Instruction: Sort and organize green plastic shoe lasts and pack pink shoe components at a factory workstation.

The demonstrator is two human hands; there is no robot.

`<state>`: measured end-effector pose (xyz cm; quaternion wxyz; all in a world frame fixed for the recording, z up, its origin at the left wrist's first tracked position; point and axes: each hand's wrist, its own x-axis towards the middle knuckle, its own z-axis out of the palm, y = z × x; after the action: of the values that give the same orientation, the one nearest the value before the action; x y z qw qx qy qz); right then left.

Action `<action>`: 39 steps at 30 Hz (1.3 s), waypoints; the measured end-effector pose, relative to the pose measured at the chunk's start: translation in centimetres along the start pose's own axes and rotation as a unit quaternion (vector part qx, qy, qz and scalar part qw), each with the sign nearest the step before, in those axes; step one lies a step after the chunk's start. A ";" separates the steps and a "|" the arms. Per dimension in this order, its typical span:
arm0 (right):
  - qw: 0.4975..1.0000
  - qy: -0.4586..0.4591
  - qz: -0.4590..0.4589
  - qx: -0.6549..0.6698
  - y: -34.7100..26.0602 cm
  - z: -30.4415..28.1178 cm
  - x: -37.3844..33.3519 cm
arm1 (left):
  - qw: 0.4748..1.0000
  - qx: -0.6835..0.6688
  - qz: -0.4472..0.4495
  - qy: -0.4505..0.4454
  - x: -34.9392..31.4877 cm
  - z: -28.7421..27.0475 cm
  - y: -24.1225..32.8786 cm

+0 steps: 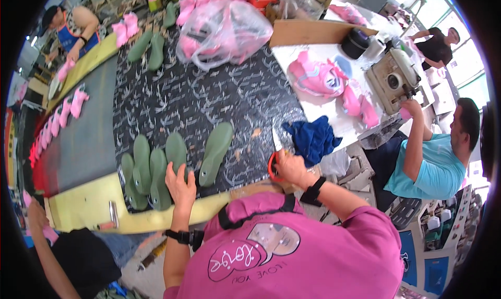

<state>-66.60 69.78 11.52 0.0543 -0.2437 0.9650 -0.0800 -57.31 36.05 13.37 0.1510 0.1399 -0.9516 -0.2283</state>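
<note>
My left hand (180,187) has its fingers stretched apart at the near end of a green shoe last (176,147), which it partly hides; it does not look wrapped round it. Left of that hand lie several more green lasts (142,161) side by side. Between my two hands one green last (217,152) lies on its own, toe end away from me. My right hand (292,168) is closed on scissors with red-orange handles (271,167), their pale blades (277,139) pointing away from me over the table. Just beyond it sits a crumpled dark blue cloth (314,138).
The table has a black patterned cover (193,98). A clear plastic bag (229,33) of pink pieces and other green lasts (155,51) lie at its far side. Pink shoe pieces stand on a conveyor belt (86,142) at left. A person in turquoise (430,158) sits at a sewing machine (395,80).
</note>
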 end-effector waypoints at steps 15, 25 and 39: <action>0.882 0.231 0.224 0.344 5.7 -5.4 19.0 | 0.998 0.016 0.054 -0.003 2.8 0.6 0.2; 0.979 0.077 -0.148 0.120 -1.2 -1.6 12.9 | 0.996 -0.029 0.071 0.034 2.2 0.5 -0.1; 0.979 0.103 -0.167 0.060 -3.1 3.4 5.7 | 0.994 -0.009 0.096 0.049 2.6 0.7 0.5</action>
<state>-69.70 63.91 8.33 -0.0449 -0.3880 0.9047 -0.1701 -60.07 35.86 13.56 0.2197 0.0572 -0.9501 -0.2142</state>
